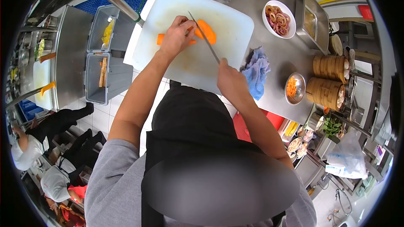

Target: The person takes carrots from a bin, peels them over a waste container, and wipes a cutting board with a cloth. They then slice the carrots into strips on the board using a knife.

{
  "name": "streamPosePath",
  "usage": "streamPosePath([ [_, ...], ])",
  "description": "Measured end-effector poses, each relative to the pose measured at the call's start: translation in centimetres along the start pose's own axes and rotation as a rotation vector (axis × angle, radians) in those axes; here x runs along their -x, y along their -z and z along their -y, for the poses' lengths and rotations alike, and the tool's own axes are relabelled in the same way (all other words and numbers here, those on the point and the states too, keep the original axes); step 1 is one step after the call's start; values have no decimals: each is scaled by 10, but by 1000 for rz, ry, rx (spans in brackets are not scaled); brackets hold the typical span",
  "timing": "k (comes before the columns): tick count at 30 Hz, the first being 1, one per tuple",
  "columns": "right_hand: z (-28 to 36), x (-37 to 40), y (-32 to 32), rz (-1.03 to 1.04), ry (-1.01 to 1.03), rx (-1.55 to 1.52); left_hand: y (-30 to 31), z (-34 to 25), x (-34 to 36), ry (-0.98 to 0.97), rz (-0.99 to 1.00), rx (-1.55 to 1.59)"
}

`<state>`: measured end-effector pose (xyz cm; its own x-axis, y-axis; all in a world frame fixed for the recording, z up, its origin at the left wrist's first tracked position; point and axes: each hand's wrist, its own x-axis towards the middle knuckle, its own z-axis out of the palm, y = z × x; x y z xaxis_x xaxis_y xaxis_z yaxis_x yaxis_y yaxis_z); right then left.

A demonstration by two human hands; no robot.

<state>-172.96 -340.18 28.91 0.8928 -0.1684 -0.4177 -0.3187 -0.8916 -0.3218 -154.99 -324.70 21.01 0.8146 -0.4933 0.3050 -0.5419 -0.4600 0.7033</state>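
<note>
A white cutting board (164, 6) lies on the steel counter in front of me. My right hand (230, 80) is closed around the handle of a kitchen knife (207, 40), whose long blade slants up and left across the board. The blade lies along the left edge of a thick orange carrot piece (207, 32). My left hand (177, 38) has its fingers bent down on orange carrot just left of the blade, mostly hiding it. Another carrot end (160, 39) sticks out left of that hand.
Right of the board lies a crumpled blue cloth (256, 73). Beyond it stand a white bowl of sliced onions (279, 19), a metal bowl of carrot shreds (295, 88) and bamboo steamers (326, 93). Grey bins (97, 77) stand at left; two people work at lower left.
</note>
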Motion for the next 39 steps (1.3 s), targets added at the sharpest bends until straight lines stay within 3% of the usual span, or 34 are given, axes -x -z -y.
streamPosePath([
  [9, -5, -2, -1, -18, 63, 69, 1, 1, -1, -21, -22, 18],
  [20, -2, -51, -17, 40, -4, -13, -1, 3, -3, -36, -58, 32],
  [25, 10, -12, 16, 40, -3, 17, 1, 2, -1, -20, -48, 24],
  [31, 7, 2, 13, 61, 4, 25, 0, 3, 0, -27, -62, 31],
  [39, 0, -52, -22, -5, 48, 10, 1, 2, 0, -14, -52, 43],
])
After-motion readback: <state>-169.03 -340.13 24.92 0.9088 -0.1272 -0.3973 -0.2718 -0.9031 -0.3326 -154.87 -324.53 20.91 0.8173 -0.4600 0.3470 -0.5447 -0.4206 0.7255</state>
